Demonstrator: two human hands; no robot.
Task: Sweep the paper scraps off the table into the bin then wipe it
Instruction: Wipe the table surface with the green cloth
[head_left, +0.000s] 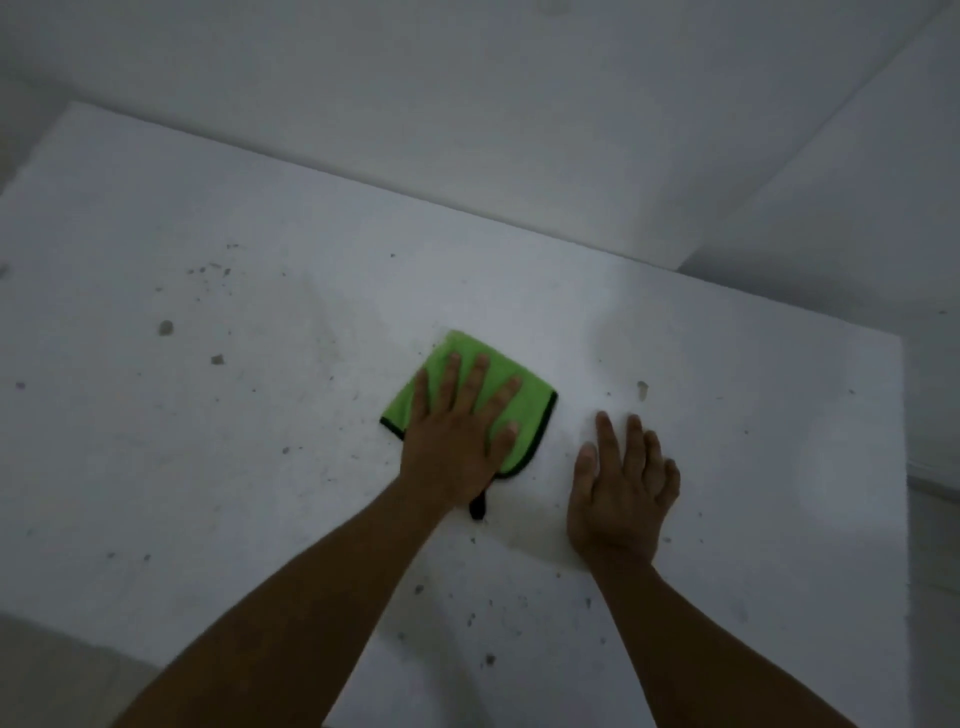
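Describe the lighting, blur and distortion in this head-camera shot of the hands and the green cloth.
Head view: dim, greyish light with a brighter patch on the white table; soft all over, so the dark specks smear; the straight table edges tilt and bow from the wide lens; the bright green microfibre cloth with black edging under the flat left hand is the only strong colour; the right hand casts a faint shadow.

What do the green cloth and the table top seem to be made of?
Cloth: looks like soft microfibre, bright green with dark stitched edging and a small dark loop. Table: white and matte, slightly grainy and speckled, possibly painted board or foam; the blur leaves it open.
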